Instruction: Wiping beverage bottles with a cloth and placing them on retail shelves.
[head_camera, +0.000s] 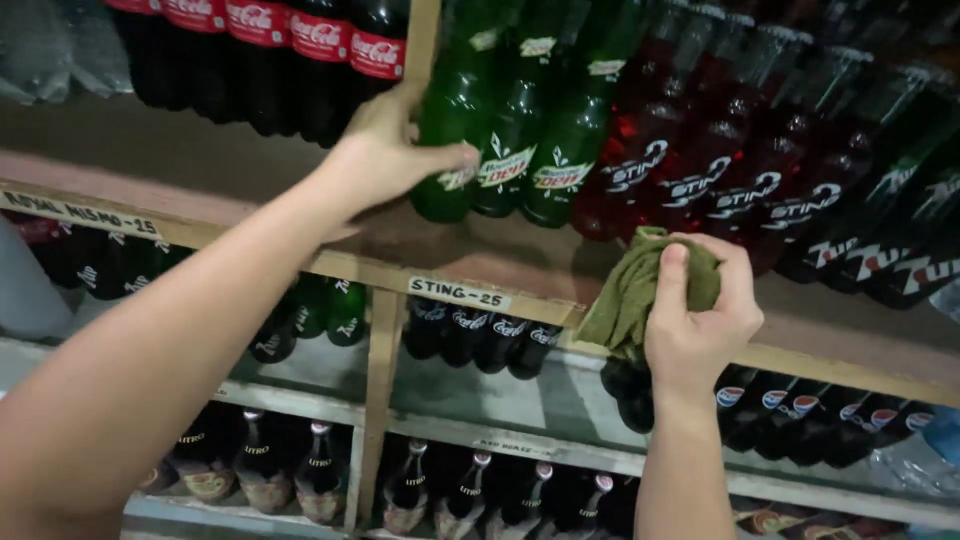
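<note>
Two hands are at work on a wooden shelf (500, 262). The left hand (385, 150) is curled about the lower body of a green bottle (450, 110), thumb across its label, fingers hidden behind it. The right hand (700, 315) is closed tight on a bunched olive-green cloth (630, 295), which hangs soft and crumpled over the shelf's front edge. Three green bottles of smooth, glossy plastic lean side by side in the front row; the held one is the leftmost, beside an upright wooden post (422, 40). To their right stand several red bottles (690, 150), too crowded to count. Dark cola bottles (300, 60) fill the bay to the left. Paper price tags (458, 294) are stuck on the rail. On the lower shelves stand more dark bottles (480, 335).
</note>
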